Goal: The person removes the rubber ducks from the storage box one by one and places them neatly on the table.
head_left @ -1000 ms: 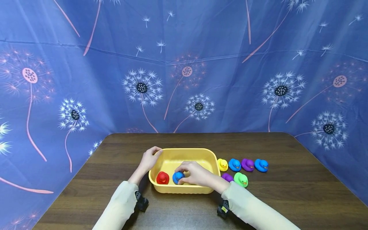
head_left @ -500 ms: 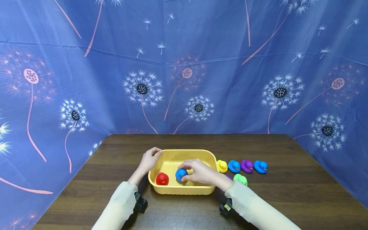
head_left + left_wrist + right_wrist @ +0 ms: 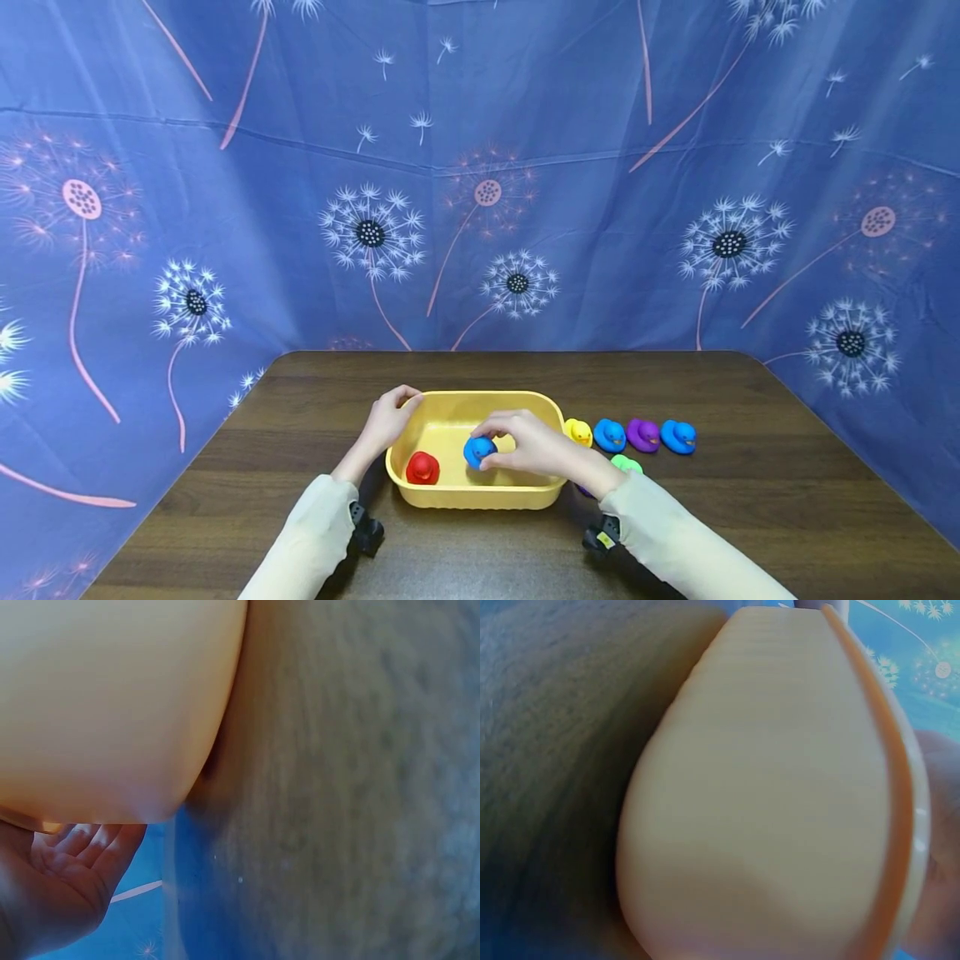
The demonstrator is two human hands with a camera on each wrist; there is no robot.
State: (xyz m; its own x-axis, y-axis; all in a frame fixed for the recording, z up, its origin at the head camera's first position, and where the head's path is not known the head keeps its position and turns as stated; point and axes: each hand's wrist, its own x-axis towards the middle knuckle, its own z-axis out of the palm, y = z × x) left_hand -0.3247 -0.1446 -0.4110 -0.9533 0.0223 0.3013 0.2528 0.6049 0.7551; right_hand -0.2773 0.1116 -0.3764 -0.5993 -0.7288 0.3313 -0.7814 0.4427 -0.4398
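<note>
My right hand (image 3: pixel 525 442) pinches a blue toy duck (image 3: pixel 478 452) between thumb and fingers, over the inside of a yellow plastic tub (image 3: pixel 480 497). To its left, a red toy duck (image 3: pixel 423 468) sits in the tub's front left corner. My left hand (image 3: pixel 387 419) grips the tub's rim at the back left, its thumb at the edge. In the left wrist view that hand (image 3: pixel 64 889) shows beside the tub's wall (image 3: pixel 112 712). The right wrist view is mostly filled by the tub's outer wall (image 3: pixel 765 787), which hides the duck there.
Right of the tub stand a yellow duck (image 3: pixel 578 432), a blue duck (image 3: pixel 610 435), a purple duck (image 3: pixel 643 435) and another blue duck (image 3: pixel 678 437). A green duck (image 3: pixel 627 464) and a purple one are partly hidden by my right forearm. Dark wooden table (image 3: pixel 750 500); patterned blue cloth (image 3: pixel 600 250) behind.
My right hand has moved a little right and away from me inside the tub, carrying the blue duck away from the red one. My left hand has stayed on the rim.
</note>
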